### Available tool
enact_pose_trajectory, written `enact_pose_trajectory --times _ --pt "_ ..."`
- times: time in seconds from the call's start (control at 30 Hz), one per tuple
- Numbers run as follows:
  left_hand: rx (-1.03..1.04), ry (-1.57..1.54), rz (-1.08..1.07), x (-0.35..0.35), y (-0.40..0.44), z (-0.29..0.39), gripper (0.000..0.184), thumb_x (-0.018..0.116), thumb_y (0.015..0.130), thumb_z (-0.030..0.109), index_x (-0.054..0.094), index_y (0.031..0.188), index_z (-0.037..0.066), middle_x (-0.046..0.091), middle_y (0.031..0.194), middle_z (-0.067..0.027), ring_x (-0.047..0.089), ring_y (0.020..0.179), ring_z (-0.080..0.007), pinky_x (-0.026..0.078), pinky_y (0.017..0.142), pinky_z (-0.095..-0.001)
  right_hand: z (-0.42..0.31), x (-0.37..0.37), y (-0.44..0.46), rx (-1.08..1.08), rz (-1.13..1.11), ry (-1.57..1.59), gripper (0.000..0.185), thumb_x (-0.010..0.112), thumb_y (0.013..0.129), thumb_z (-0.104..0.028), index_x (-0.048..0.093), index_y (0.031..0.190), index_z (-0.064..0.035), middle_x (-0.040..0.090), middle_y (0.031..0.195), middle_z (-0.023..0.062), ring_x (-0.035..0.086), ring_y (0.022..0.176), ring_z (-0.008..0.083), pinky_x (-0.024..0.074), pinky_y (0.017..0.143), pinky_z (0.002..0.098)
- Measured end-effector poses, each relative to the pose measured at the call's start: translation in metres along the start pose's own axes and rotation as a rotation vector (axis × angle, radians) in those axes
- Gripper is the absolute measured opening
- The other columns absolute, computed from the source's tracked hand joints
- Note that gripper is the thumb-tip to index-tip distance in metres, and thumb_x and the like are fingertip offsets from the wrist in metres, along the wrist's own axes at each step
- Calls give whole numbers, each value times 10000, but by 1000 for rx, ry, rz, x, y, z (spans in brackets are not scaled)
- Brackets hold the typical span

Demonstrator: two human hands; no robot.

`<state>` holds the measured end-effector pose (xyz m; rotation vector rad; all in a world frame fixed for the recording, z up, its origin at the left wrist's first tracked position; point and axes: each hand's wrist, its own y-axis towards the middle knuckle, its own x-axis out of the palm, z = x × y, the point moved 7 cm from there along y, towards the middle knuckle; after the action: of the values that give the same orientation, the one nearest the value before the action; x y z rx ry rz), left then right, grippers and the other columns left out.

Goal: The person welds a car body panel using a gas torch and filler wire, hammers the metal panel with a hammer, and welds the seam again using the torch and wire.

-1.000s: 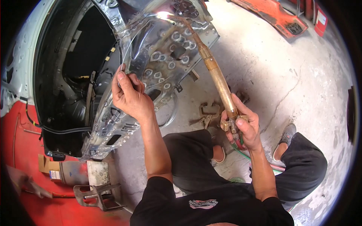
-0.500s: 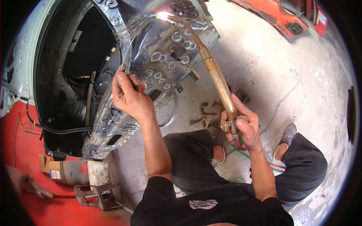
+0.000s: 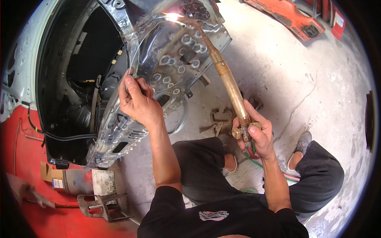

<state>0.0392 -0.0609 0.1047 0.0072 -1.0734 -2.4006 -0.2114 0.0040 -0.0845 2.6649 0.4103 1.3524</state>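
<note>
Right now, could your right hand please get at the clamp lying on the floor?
Probably not: the right hand is wrapped around the lit torch, and the clamp seems to lie well below it, near the left foot.

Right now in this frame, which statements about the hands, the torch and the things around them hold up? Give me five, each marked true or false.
1. The right hand grips the torch. True.
2. The left hand holds a hammer. False: the left hand holds a thin wire.
3. The torch has no flame at its tip. False: a bright flame glows there, at the metal panel.
4. A cardboard box is at the lower left of the view. True.
5. The long part at the top right of the view is blue. False: that long part is orange-red.
</note>
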Motion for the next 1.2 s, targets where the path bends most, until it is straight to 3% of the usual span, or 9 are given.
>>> enact_pose_trajectory --times 0.93,1.2 --pt "6 -8 0 -3 2 -2 276 571 1061 174 672 1172 -57 539 663 -33 301 461 -28 208 425 -210 -1 0 1 -1 -3 -17 675 639 968 -240 399 1536 35 674 1006 123 623 612 131 486 509 234" --pt "3 -2 7 0 1 0 272 575 1063 181 662 1156 -60 494 666 2 284 482 -12 201 433 -191 0 0 1 3 -7 -18 673 637 967 -238 400 1535 35 673 1004 122 626 608 136 479 500 233"
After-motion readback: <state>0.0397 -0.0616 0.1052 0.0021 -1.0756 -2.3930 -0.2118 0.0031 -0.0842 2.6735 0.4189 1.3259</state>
